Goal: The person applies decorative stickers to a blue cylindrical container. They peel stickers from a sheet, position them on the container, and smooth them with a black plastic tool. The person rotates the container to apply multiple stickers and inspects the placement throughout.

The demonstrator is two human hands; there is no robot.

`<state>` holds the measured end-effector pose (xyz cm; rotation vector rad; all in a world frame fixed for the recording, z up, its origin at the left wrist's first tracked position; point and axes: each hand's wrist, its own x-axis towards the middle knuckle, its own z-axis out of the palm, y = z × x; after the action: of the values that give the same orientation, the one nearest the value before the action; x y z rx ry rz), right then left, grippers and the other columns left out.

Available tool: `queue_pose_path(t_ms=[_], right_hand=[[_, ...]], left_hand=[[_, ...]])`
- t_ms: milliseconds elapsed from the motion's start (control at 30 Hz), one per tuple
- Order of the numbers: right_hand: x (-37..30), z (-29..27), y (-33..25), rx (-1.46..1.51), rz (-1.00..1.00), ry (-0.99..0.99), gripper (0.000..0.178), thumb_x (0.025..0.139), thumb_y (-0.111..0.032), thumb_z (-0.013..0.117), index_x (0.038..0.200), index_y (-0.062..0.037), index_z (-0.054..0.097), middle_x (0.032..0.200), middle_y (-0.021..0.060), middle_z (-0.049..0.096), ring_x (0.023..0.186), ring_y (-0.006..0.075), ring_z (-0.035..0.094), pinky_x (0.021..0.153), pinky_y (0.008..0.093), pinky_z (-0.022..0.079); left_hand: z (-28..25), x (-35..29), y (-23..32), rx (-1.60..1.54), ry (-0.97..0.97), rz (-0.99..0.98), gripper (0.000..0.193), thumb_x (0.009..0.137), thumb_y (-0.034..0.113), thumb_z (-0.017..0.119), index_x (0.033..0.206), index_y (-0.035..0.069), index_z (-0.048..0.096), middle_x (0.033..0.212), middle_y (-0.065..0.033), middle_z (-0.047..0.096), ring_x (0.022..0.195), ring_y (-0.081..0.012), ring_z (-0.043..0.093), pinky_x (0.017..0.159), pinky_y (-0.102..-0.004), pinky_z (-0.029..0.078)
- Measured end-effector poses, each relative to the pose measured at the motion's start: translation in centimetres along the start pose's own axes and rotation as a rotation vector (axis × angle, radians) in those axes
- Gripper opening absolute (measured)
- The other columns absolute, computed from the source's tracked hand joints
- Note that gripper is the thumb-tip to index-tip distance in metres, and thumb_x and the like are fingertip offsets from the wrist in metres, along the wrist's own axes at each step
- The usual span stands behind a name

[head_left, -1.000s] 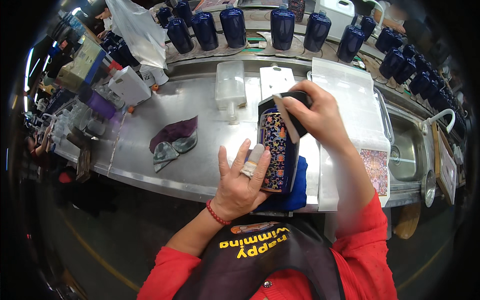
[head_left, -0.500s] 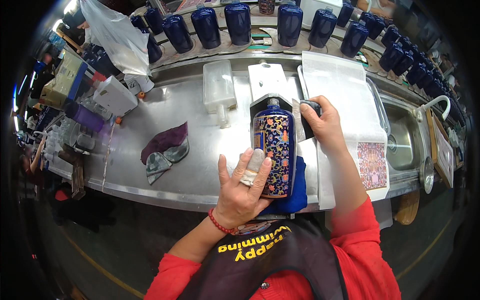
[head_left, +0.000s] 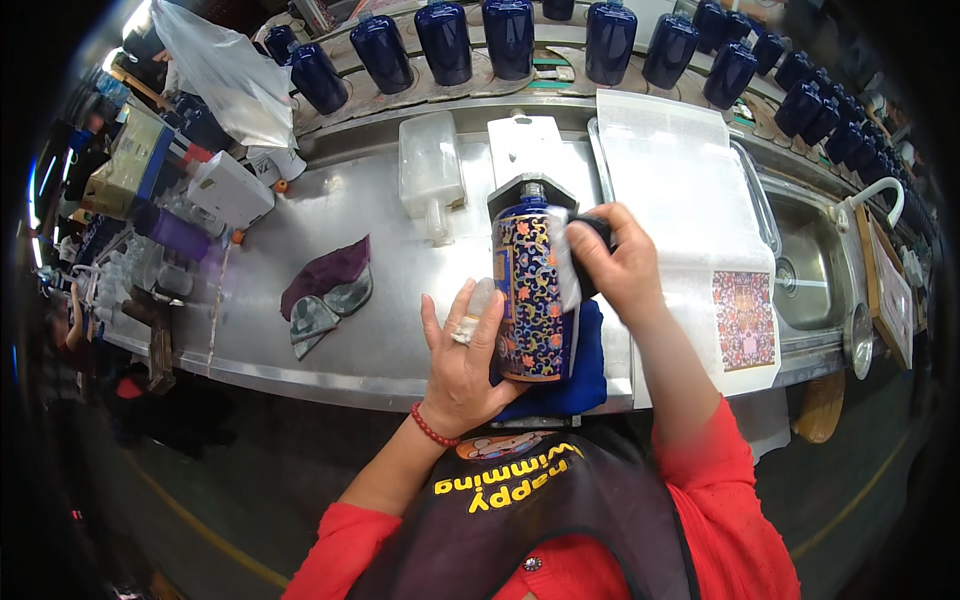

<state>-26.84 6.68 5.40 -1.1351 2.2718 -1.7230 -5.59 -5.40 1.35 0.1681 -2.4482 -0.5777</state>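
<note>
Steel workbench [head_left: 330, 225] is filling the head view, with a row of dark blue bottles [head_left: 445, 40] running along the back and a sink [head_left: 810, 265] sitting at the right. Patterned bottle [head_left: 533, 290] is lying on a blue cloth [head_left: 585, 365] at the near edge, directly ahead of the person between both hands, long axis running away from the body, neck pointing to the far side. Left hand [head_left: 465, 360] is cupping its lower left flank, fingers spread wide. Right hand [head_left: 620, 265] is closing on a dark pad [head_left: 590, 240] and pressing a white sheet [head_left: 562, 262] against the upper right side. Both hands are touching it; left is nearer the base. Crumpled rags [head_left: 325, 295] are lying well apart at left
</note>
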Motion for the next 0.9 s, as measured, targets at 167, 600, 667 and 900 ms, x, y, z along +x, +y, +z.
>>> queue_pose_path(t_ms=[167,600,667,900], right_hand=[[-1.4,0.0,-0.9,0.071,0.026,-0.029,0.022,0.096,-0.02,0.073,0.102,-0.0014,0.064,0.085,0.0058,0.067,0.077,0.0094,0.061,0.07,0.0256,0.052],[-5.9,-1.2,0.6,-0.443,-0.341,0.066,0.013,0.09,-0.015,0.072,0.099,-0.0082,0.066,0.077,0.0046,0.065,0.07,0.0192,0.058,0.075,0.0419,0.043],[-6.5,-1.9,-2.1,-0.429,-0.722,-0.128,0.018,0.079,-0.013,0.076,0.095,-0.0175,0.07,0.08,-0.0029,0.056,0.072,0.0169,0.054,0.077,0.0422,0.036],[0.1,-1.8,-3.0,-0.095,-0.194,-0.146,0.021,0.079,-0.014,0.079,0.099,-0.0137,0.072,0.079,0.0003,0.058,0.076,0.0198,0.058,0.076,0.0389,0.037]], left_hand=[[-0.8,0.5,0.5,0.124,-0.035,0.041,0.102,0.072,0.051,0.087,0.148,-0.003,0.047,0.129,-0.0177,0.066,0.138,-0.0444,0.048,0.12,-0.0673,0.003],[0.3,-0.7,-0.6,0.021,-0.106,-0.084,0.113,0.071,0.054,0.086,0.151,-0.008,0.035,0.147,-0.0252,0.049,0.142,-0.0437,0.04,0.116,-0.0716,0.006],[-0.2,-0.2,-0.4,0.034,-0.117,-0.072,0.112,0.07,0.054,0.086,0.15,-0.009,0.038,0.145,-0.0253,0.051,0.141,-0.044,0.041,0.116,-0.0726,0.007],[-0.9,0.2,0.9,0.172,-0.072,0.014,0.109,0.071,0.057,0.085,0.148,-0.007,0.041,0.14,-0.0236,0.054,0.14,-0.0418,0.042,0.115,-0.0748,0.008]])
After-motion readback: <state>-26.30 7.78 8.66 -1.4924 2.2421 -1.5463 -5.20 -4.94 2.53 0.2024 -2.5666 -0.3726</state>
